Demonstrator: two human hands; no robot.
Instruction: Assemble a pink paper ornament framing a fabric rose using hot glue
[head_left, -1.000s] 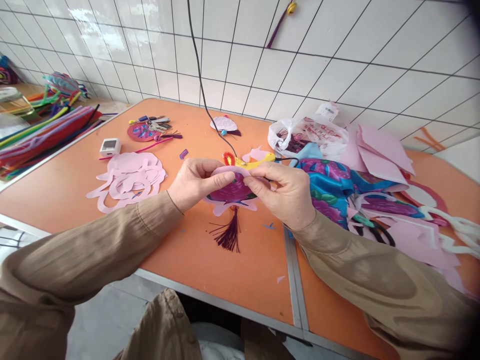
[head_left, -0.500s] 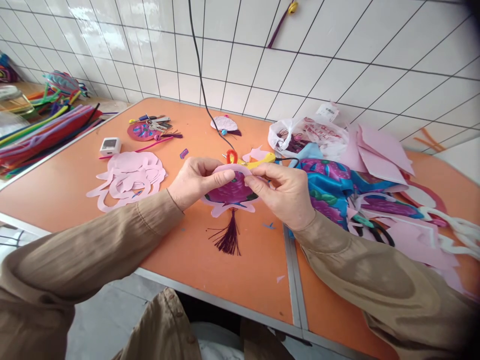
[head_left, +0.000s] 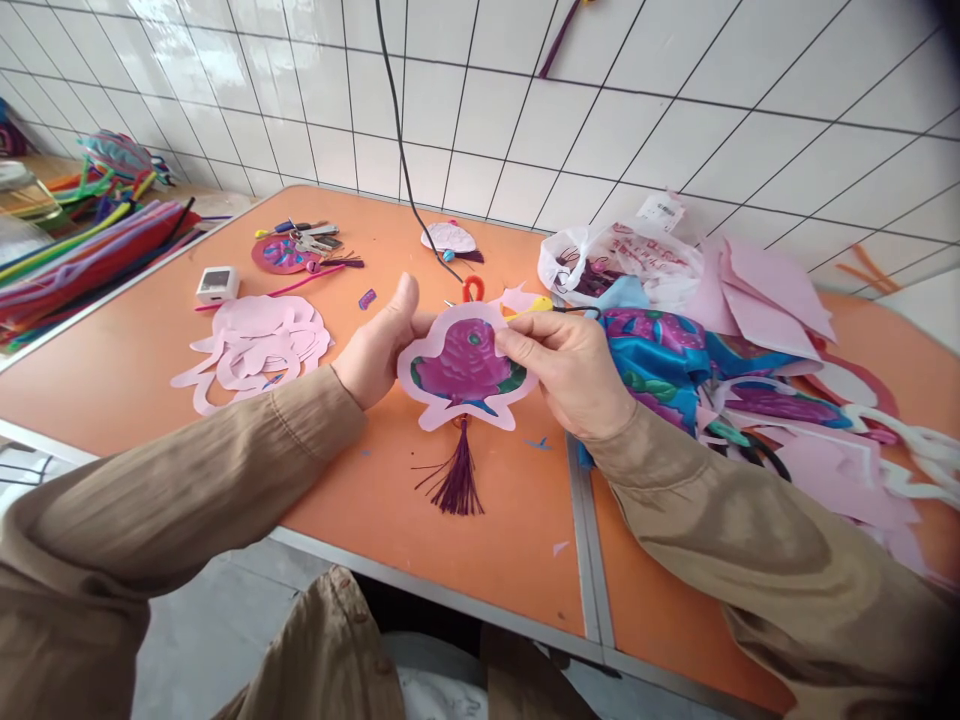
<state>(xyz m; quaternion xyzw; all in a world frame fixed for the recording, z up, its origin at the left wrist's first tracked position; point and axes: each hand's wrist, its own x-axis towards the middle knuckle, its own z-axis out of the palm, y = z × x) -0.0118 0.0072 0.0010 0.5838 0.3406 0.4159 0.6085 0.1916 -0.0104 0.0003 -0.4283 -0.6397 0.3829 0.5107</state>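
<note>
A pink fish-shaped pendant faces me, with a purple flower fabric panel edged in green and blue. A dark purple tassel hangs from its lower edge, and a red fuzzy loop shows at its top. My right hand pinches the pendant's right edge between thumb and fingers. At the left edge is my left hand, its thumb raised clear and its fingertips partly hidden behind the pendant. Yellow-handled scissors lie partly covered behind it.
Pink cutouts and a small white box lie left. Keys and a pale ornament sit farther back. To the right are blue flowered fabric, a plastic bag and pink sheets. A black cable hangs down the wall.
My left thumb has lifted off the pendant's front, and my left hand has opened. The pendant now faces me more fully, with more of the flower panel showing. My right hand still pinches it.
</note>
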